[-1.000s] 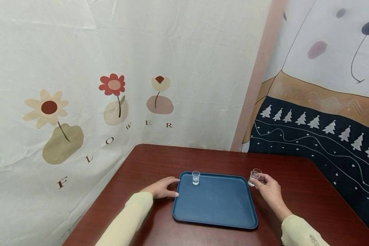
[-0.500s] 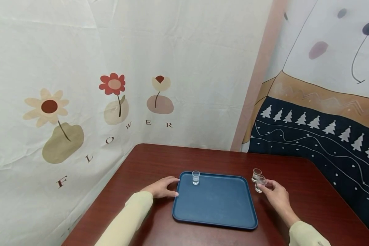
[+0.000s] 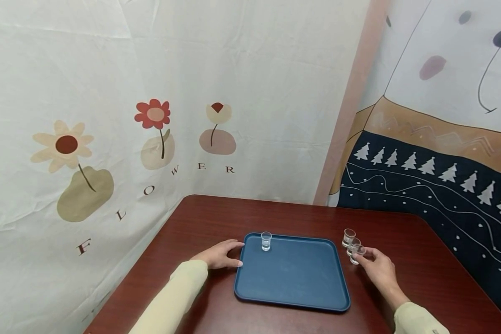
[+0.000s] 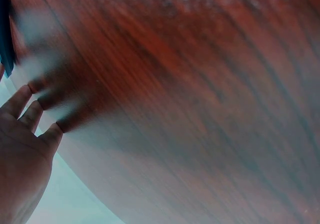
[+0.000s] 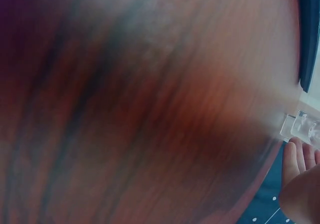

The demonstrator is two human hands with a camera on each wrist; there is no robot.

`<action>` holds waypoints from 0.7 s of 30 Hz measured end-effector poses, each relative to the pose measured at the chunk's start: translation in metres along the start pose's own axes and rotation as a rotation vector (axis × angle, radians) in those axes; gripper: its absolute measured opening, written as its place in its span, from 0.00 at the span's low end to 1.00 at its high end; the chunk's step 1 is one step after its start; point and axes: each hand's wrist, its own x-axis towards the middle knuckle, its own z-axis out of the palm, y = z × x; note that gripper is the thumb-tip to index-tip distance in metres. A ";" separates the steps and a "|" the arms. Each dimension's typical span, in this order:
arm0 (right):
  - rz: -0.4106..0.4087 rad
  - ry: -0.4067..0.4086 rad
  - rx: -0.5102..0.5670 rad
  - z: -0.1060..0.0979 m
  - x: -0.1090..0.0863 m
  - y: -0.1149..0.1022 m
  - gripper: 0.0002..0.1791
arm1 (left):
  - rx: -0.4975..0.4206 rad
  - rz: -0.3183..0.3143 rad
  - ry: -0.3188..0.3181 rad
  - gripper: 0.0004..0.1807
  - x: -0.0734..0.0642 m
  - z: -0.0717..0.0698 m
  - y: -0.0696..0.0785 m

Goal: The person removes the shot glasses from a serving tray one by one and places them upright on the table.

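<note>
A small clear shot glass [image 3: 266,241] stands upright on the blue tray [image 3: 292,283], near its far left corner. My left hand [image 3: 219,255] rests at the tray's left edge, thumb and fingers spread apart, the fingertips by the rim. Just right of the tray, three more glasses stand close together in a slanting row. My right hand [image 3: 377,271] pinches the nearest glass [image 3: 355,260] between thumb and fingers. Behind it are the middle glass [image 3: 352,242], partly covered, and the farthest glass [image 3: 349,235]. In the right wrist view, clear glass [image 5: 303,127] shows beside the fingertips.
A reddish-brown wooden table [image 3: 221,213] carries everything. Behind it hangs a white cloth [image 3: 275,116] printed with flowers and letters, and a dark blue patterned cloth [image 3: 401,190] hangs at the right.
My right hand has drawn back toward me and right, with a glass. Two glasses were distinguishable there half a second ago; three show now. My left hand and the tray have stayed put.
</note>
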 end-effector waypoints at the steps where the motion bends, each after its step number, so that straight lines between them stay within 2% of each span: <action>1: 0.002 0.000 -0.001 0.000 0.000 0.000 0.32 | -0.001 0.000 0.000 0.38 0.000 0.000 0.000; 10: -0.001 -0.004 -0.005 0.000 0.001 0.001 0.31 | -0.018 -0.008 -0.001 0.38 0.000 0.001 0.000; 21: 0.000 -0.054 -0.012 0.001 0.003 0.003 0.33 | -0.006 -0.007 -0.004 0.38 0.003 0.001 -0.002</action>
